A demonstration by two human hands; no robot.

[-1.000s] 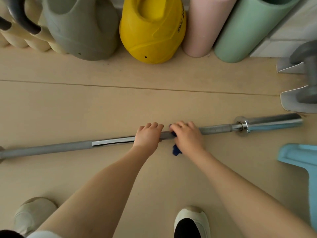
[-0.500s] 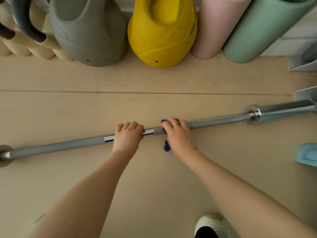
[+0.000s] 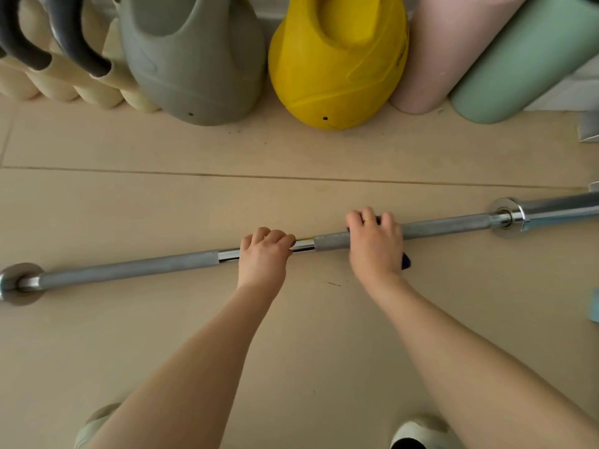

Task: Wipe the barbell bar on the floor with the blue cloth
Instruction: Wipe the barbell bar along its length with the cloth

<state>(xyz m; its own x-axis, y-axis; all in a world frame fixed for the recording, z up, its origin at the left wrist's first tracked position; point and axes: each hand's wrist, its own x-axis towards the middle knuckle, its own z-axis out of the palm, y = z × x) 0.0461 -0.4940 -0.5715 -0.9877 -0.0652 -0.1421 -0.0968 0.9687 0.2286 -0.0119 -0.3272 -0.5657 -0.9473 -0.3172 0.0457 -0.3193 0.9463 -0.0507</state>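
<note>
A long grey and chrome barbell bar (image 3: 129, 267) lies across the beige floor, its right end higher in the picture than its left. My left hand (image 3: 264, 256) grips its shiny middle section. Just to the right, my right hand (image 3: 376, 243) is wrapped around the knurled part with the blue cloth (image 3: 405, 260) under the palm. Only a dark blue corner of the cloth shows by the heel of that hand.
Along the wall stand a grey kettlebell (image 3: 194, 59), a yellow kettlebell (image 3: 337, 63), a pink roller (image 3: 444, 53), a green roller (image 3: 522, 63) and cream rollers (image 3: 64, 79). My shoes (image 3: 418, 434) show at the bottom edge. A light blue object (image 3: 594, 304) sits at the right edge.
My right hand has slid the cloth to the right along the bar, opening a gap from my left hand. The view has also shifted over the bar.
</note>
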